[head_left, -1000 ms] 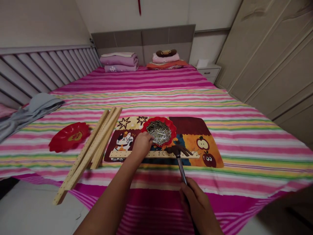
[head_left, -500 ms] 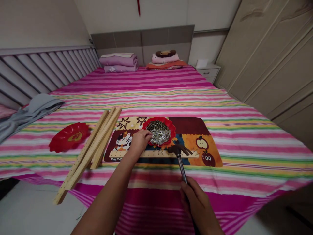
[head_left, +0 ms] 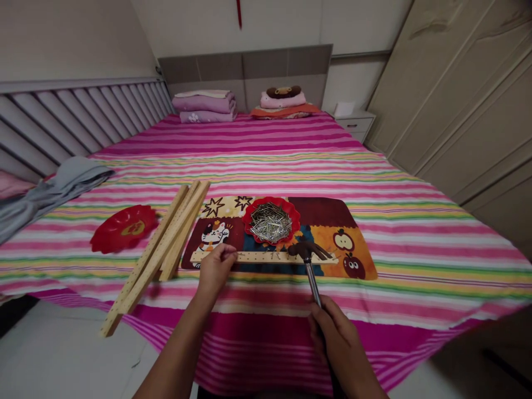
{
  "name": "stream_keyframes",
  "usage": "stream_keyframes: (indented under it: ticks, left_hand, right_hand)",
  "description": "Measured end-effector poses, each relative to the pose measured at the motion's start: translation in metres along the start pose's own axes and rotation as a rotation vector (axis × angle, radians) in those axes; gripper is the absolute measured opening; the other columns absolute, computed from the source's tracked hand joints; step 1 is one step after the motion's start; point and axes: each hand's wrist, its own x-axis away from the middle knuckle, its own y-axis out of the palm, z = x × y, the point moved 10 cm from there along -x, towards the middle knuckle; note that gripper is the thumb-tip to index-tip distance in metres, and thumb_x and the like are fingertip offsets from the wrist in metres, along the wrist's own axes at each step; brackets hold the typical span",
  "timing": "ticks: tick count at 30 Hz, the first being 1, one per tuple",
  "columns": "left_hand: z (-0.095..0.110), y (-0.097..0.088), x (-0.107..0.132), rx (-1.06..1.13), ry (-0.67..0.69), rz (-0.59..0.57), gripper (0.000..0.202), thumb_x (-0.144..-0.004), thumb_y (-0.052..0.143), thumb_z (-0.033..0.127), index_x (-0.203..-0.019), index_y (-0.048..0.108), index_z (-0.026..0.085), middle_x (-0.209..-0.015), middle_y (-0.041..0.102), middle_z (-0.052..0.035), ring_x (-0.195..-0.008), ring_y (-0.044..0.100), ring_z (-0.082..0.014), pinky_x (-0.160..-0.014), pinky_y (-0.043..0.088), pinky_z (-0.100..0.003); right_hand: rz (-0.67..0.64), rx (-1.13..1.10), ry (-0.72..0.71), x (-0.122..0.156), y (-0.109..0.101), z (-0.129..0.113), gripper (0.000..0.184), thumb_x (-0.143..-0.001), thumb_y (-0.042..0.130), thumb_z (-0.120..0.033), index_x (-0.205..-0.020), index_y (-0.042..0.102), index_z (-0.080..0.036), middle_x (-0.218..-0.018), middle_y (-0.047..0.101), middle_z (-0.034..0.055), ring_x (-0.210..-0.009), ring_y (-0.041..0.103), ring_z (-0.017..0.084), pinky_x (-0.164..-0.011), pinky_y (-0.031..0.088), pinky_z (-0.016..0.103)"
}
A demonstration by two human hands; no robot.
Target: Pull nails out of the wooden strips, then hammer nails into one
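A wooden strip with holes (head_left: pixel 266 257) lies across a patterned mat (head_left: pixel 328 221) on the striped bed. My left hand (head_left: pixel 216 270) is pinched at the strip's left part, fingers closed on something too small to name, perhaps a nail. My right hand (head_left: pixel 338 343) grips the handle of a hammer (head_left: pixel 308 259), whose dark head rests on the strip's right part. A red dish full of metal nails (head_left: pixel 271 221) sits on the mat just behind the strip.
Several long wooden strips (head_left: pixel 164 249) lie diagonally left of the mat, overhanging the bed edge. An empty-looking red dish (head_left: pixel 123 227) is further left. Grey clothing (head_left: pixel 50 185) lies at far left. Folded bedding (head_left: pixel 204 105) and a nightstand (head_left: pixel 352 123) are at the back, wardrobe doors at right.
My left hand has drawn back from the dish of nails to the left part of the strip, fingers pinched. The hammer and right hand have barely moved.
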Motion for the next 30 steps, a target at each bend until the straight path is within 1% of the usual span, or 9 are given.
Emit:
stream_keyframes:
  ticks: [6, 9, 11, 14, 17, 19, 21, 25, 30]
  left_hand:
    - [0.020, 0.009, 0.010, -0.451, 0.219, -0.101, 0.013, -0.076, 0.056, 0.019, -0.078, 0.068, 0.022, -0.080, 0.070, -0.0036, -0.077, 0.063, -0.0185, -0.072, 0.046, -0.027]
    - [0.026, 0.019, 0.013, -0.692, 0.224, -0.171, 0.016, -0.076, 0.053, 0.011, -0.077, 0.066, 0.020, -0.081, 0.068, -0.0069, -0.079, 0.062, -0.0205, -0.073, 0.044, -0.029]
    - [0.028, 0.022, 0.014, -0.739, 0.186, -0.193, 0.015, -0.075, 0.052, 0.008, -0.073, 0.063, 0.018, -0.077, 0.066, -0.0064, -0.077, 0.061, -0.0200, -0.071, 0.043, -0.028]
    - [0.028, 0.025, 0.013, -0.575, 0.106, -0.210, 0.013, -0.073, 0.054, 0.009, -0.065, 0.058, 0.019, -0.065, 0.061, -0.0009, -0.068, 0.058, -0.0165, -0.065, 0.040, -0.025]
    - [0.019, 0.035, 0.012, -0.170, -0.030, -0.262, 0.001, -0.071, 0.059, 0.018, -0.072, 0.060, 0.019, -0.057, 0.056, 0.0041, -0.056, 0.053, -0.0125, -0.055, 0.038, -0.022]
    - [0.015, 0.048, 0.015, 0.084, -0.113, -0.331, 0.015, -0.068, 0.063, 0.025, -0.081, 0.063, 0.017, -0.056, 0.055, 0.0051, -0.051, 0.050, -0.0109, -0.051, 0.037, -0.021]
    - [0.016, 0.060, 0.017, 0.223, -0.151, -0.386, 0.023, -0.063, 0.066, 0.029, -0.082, 0.065, 0.016, -0.057, 0.057, 0.0045, -0.051, 0.050, -0.0101, -0.050, 0.038, -0.021]
    - [0.027, 0.063, 0.013, 0.275, -0.099, -0.358, 0.022, -0.058, 0.068, 0.034, -0.071, 0.063, 0.017, -0.059, 0.060, 0.0036, -0.056, 0.053, -0.0101, -0.055, 0.041, -0.021]
    - [0.031, 0.062, 0.007, 0.208, -0.038, -0.266, 0.016, -0.061, 0.067, 0.033, -0.067, 0.063, 0.019, -0.056, 0.057, 0.0051, -0.055, 0.051, -0.0098, -0.055, 0.039, -0.020]
  right_hand:
    - [0.018, 0.002, -0.017, 0.002, -0.004, 0.000, 0.037, -0.077, 0.062, -0.057, -0.086, 0.057, -0.021, -0.056, 0.039, -0.0068, -0.048, 0.033, 0.010, -0.044, 0.024, 0.022]
    - [0.019, 0.017, -0.031, 0.003, -0.005, -0.001, 0.037, -0.077, 0.061, -0.057, -0.084, 0.057, -0.021, -0.056, 0.038, -0.0066, -0.048, 0.033, 0.010, -0.044, 0.026, 0.023]
    - [0.028, 0.032, -0.047, 0.003, -0.005, -0.003, 0.037, -0.076, 0.061, -0.058, -0.083, 0.057, -0.021, -0.056, 0.040, -0.0060, -0.049, 0.034, 0.010, -0.044, 0.026, 0.023]
    - [0.039, 0.033, -0.053, 0.003, -0.007, -0.004, 0.038, -0.075, 0.063, -0.058, -0.079, 0.056, -0.021, -0.056, 0.040, -0.0057, -0.049, 0.036, 0.010, -0.045, 0.027, 0.022]
    - [0.027, 0.026, -0.039, 0.002, -0.007, -0.003, 0.037, -0.076, 0.062, -0.057, -0.075, 0.054, -0.021, -0.056, 0.038, -0.0062, -0.049, 0.034, 0.010, -0.045, 0.027, 0.022]
    - [0.020, 0.022, -0.042, 0.002, -0.008, -0.002, 0.036, -0.077, 0.061, -0.057, -0.074, 0.053, -0.021, -0.056, 0.038, -0.0064, -0.049, 0.033, 0.009, -0.045, 0.026, 0.022]
    - [0.019, 0.019, -0.050, 0.001, -0.008, -0.002, 0.037, -0.078, 0.060, -0.057, -0.074, 0.053, -0.021, -0.056, 0.038, -0.0064, -0.048, 0.033, 0.009, -0.045, 0.025, 0.022]
    - [0.023, 0.008, -0.038, 0.000, -0.010, 0.000, 0.037, -0.077, 0.061, -0.058, -0.078, 0.055, -0.021, -0.055, 0.036, -0.0071, -0.048, 0.032, 0.009, -0.045, 0.025, 0.022]
    - [0.015, 0.011, 0.014, 0.000, -0.009, 0.005, 0.036, -0.076, 0.061, -0.057, -0.076, 0.054, -0.022, -0.054, 0.034, -0.0073, -0.046, 0.030, 0.009, -0.043, 0.022, 0.022]
